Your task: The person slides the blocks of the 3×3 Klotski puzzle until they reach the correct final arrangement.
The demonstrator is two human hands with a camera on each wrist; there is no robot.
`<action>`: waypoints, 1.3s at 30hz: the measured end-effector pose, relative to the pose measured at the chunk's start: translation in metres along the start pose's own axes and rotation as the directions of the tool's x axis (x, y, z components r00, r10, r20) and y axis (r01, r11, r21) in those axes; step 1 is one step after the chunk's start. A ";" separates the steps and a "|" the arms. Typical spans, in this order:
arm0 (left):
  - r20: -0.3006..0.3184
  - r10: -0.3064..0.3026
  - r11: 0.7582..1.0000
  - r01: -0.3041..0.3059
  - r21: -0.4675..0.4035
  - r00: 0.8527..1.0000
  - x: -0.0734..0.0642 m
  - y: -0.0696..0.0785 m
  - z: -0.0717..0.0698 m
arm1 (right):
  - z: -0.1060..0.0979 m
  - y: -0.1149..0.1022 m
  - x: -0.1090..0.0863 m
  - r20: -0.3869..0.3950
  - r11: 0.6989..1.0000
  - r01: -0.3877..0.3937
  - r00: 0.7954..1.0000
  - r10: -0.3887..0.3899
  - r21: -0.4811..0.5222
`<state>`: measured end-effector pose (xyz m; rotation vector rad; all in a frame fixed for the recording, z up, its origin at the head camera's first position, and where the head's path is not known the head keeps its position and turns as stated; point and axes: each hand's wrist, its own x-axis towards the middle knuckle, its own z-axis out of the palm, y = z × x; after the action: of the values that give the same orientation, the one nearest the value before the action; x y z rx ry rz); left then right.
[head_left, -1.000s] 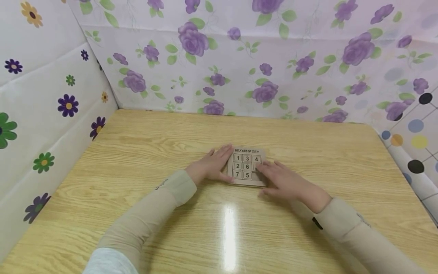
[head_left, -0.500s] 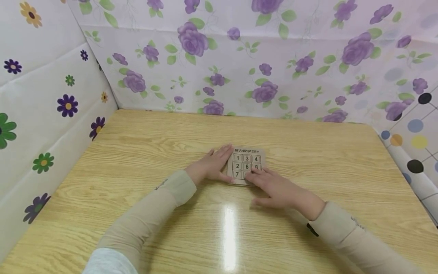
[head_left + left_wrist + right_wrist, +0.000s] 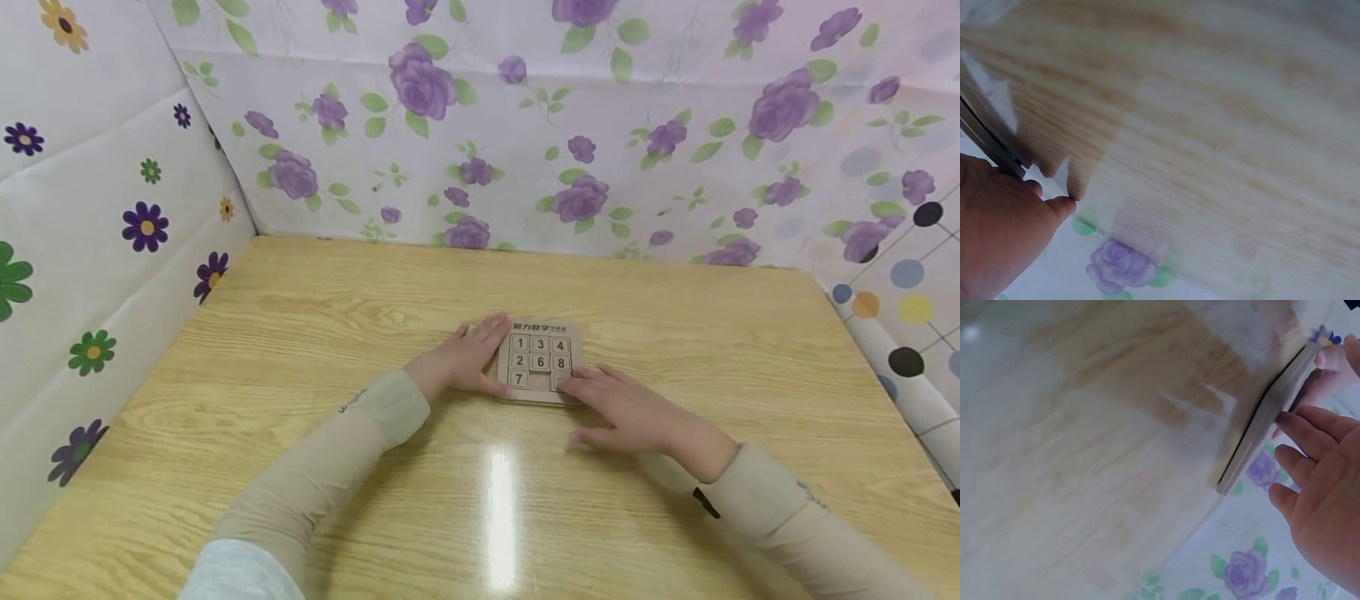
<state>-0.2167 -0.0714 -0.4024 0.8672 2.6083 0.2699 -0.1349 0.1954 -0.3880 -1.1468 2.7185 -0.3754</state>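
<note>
A number slide puzzle (image 3: 542, 397) with a pale square frame lies on the table. Its top row reads 1, 3, 4 and its middle row 2, 6, 8. In the bottom row, 7 is at the left and the middle slot is bare. My left hand (image 3: 467, 360) holds the puzzle's left side, thumb at the near corner and fingers along the far part. With extended fingers, my right hand (image 3: 626, 410) touches the bottom right tile (image 3: 556, 382), covering most of it. The right wrist view shows the puzzle edge-on (image 3: 1259, 428), right fingertips against its face.
The glossy wood-grain table (image 3: 360, 292) spreads around the puzzle, with a bright reflection (image 3: 501, 517) in front. A purple-flowered cloth (image 3: 480, 117) hangs behind the table's back edge. Another flowered cloth (image 3: 90, 275) borders the left side, and a dotted one (image 3: 911, 333) the right.
My right fingers have moved left to the bottom middle tile, then back right. That tile now sits at the bottom right, leaving the middle slot bare. My left hand has stayed in place.
</note>
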 end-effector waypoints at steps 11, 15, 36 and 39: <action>-0.003 0.004 1.000 -0.004 0.015 1.000 0.001 0.001 0.000 | -0.003 0.000 0.018 -0.027 1.000 -0.008 1.000 0.007 -0.013; -0.006 0.004 1.000 -0.004 0.003 1.000 0.002 0.000 0.001 | -0.001 0.002 0.026 -0.017 1.000 -0.016 1.000 0.016 -0.011; -0.005 -0.007 1.000 0.007 -0.009 1.000 -0.001 -0.001 0.000 | 0.003 -0.009 0.015 -0.043 0.999 -0.012 0.999 0.010 -0.040; -0.004 -0.007 1.000 0.007 -0.012 1.000 0.000 0.000 0.000 | 0.002 -0.004 0.015 -0.075 0.998 -0.033 0.997 0.029 -0.055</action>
<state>-0.2165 -0.0720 -0.4025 0.8540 2.6099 0.2858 -0.1419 0.1815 -0.3892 -1.1243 2.8243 -0.3463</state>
